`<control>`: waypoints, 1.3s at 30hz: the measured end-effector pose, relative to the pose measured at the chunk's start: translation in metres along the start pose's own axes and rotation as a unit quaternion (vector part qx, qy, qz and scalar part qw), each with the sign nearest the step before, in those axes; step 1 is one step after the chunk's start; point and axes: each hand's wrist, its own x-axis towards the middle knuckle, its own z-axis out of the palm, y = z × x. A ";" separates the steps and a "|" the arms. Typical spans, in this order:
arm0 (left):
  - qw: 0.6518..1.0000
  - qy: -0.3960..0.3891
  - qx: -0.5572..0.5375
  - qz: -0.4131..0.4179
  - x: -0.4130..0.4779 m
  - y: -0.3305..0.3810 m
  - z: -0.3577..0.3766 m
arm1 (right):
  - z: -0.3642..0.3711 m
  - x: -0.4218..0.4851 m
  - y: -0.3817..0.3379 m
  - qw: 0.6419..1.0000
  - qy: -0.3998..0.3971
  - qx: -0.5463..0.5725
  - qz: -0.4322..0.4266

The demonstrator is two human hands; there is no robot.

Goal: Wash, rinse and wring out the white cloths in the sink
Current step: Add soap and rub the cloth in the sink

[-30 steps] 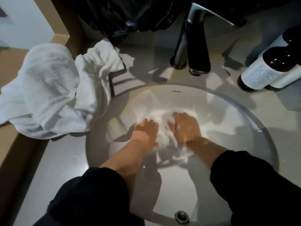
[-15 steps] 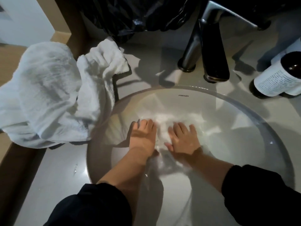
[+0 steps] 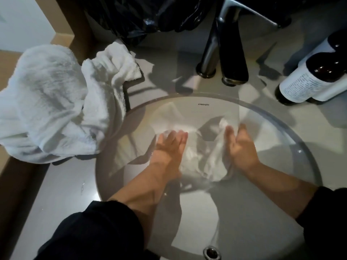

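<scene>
A white cloth (image 3: 202, 160) lies crumpled under water in the round sink (image 3: 293, 132). My left hand (image 3: 169, 147) rests flat on the cloth's left part, fingers straight and pointing away from me. My right hand (image 3: 242, 147) stands on its edge against the cloth's right side, fingers straight and slightly blurred. Part of the cloth rises between the two hands. More white cloths (image 3: 52, 102) are heaped on the counter left of the sink.
A dark faucet (image 3: 227, 53) stands behind the sink. Two brown bottles with white labels (image 3: 308, 79) stand at the back right. A black plastic bag (image 3: 142, 17) sits at the back. The counter's left edge drops off beside the heap.
Both hands were pressed together on the cloth with fingers curled; now they have spread apart, fingers straightened, and the cloth has opened out between them. The view has shifted slightly.
</scene>
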 end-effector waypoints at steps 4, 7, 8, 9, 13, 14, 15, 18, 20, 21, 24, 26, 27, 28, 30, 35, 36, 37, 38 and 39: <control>0.997 -0.043 -0.071 0.008 0.001 0.002 0.014 | 0.032 -0.037 0.000 0.966 -0.017 -0.211 -0.146; 0.996 -0.041 -0.073 0.001 0.005 -0.001 0.018 | 0.060 -0.047 0.007 0.892 -0.107 -0.383 -0.215; 0.997 -0.036 -0.071 0.003 0.005 -0.002 0.018 | 0.064 -0.041 0.011 0.876 -0.117 -0.408 -0.230; 0.997 -0.030 -0.067 0.002 0.005 -0.002 0.018 | 0.064 -0.033 0.013 0.866 -0.122 -0.423 -0.239; 0.998 -0.029 -0.051 -0.038 0.006 0.002 0.010 | 0.061 -0.003 0.005 0.850 -0.125 -0.426 -0.283; 0.998 -0.026 -0.046 -0.045 0.006 0.003 0.008 | 0.059 -0.001 0.002 0.850 -0.132 -0.418 -0.292; 0.998 -0.020 -0.036 -0.050 0.006 0.004 0.006 | 0.056 0.002 0.000 0.856 -0.141 -0.403 -0.293; 0.998 -0.027 -0.021 -0.048 0.005 0.005 0.000 | 0.038 0.013 -0.012 0.919 -0.115 -0.299 -0.228; 0.997 -0.046 -0.021 -0.066 0.004 0.010 -0.004 | 0.016 0.020 -0.015 0.963 -0.082 -0.216 -0.136; 0.994 -0.057 -0.020 -0.087 0.003 0.013 -0.006 | 0.006 0.018 -0.013 0.982 -0.065 -0.159 -0.084; 0.987 -0.080 -0.016 -0.140 0.000 0.009 -0.012 | -0.007 0.005 -0.007 0.998 -0.054 0.001 0.022; 0.993 -0.042 -0.001 -0.107 -0.005 -0.007 -0.008 | 0.007 -0.012 -0.010 0.999 -0.032 -0.004 -0.006; 0.998 -0.025 0.011 -0.065 -0.008 -0.015 -0.004 | 0.020 -0.022 -0.009 0.994 -0.038 -0.081 -0.065; 1.000 -0.017 0.005 -0.023 -0.011 -0.020 0.000 | 0.036 -0.031 -0.005 0.979 -0.058 -0.151 -0.121; 0.999 -0.026 -0.038 0.005 -0.013 -0.020 0.006 | 0.059 -0.047 -0.004 0.930 -0.112 -0.292 -0.195; 0.999 -0.002 -0.048 -0.011 -0.004 -0.017 0.014 | 0.072 -0.020 -0.004 0.868 -0.093 -0.413 -0.259; 0.999 0.002 -0.048 -0.016 -0.002 -0.017 0.013 | 0.072 -0.012 -0.006 0.864 -0.097 -0.423 -0.255; 0.998 -0.003 -0.054 -0.027 0.000 -0.016 0.010 | 0.072 -0.007 -0.011 0.861 -0.109 -0.432 -0.245; 0.997 -0.011 -0.066 -0.044 0.002 -0.013 0.007 | 0.073 -0.004 -0.015 0.861 -0.118 -0.431 -0.243; 0.994 -0.017 -0.083 -0.064 0.005 -0.010 0.002 | 0.072 -0.002 -0.018 0.866 -0.122 -0.418 -0.248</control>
